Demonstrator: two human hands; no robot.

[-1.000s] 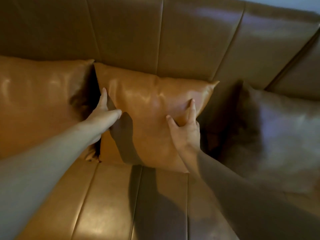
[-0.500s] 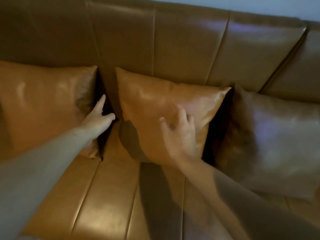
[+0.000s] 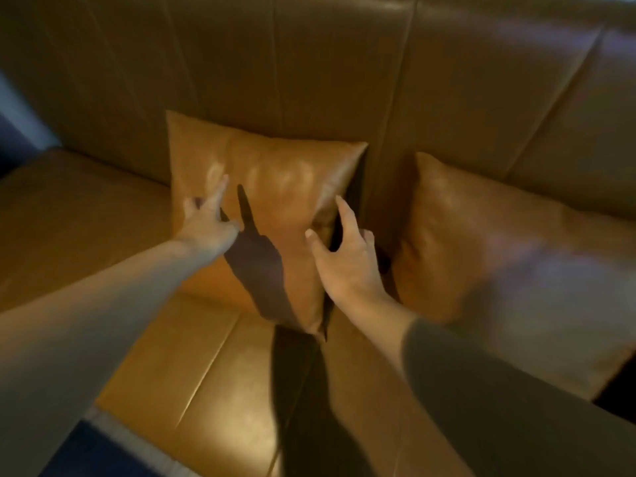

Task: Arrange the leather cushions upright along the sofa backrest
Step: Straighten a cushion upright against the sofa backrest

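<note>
Tan leather square cushion (image 3: 275,215) is standing upright against the brown leather sofa backrest (image 3: 344,74), sitting between the two hands. Left hand (image 3: 208,220), fingers spread and gripping nothing, is touching the cushion's face near its left edge, while the right hand (image 3: 344,259), fingers loosely apart, is reaching at its right edge. Just right of the right hand, a second tan leather cushion (image 3: 481,242) is leaning back, blurred.

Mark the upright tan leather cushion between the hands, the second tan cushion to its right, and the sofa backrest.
Upright tan square leather cushion (image 3: 275,187), head view: upper front face.
Second tan leather cushion (image 3: 457,228), head view: front face, partly blurred.
Brown leather sofa backrest (image 3: 337,63), head view: panel above the cushions.
</note>
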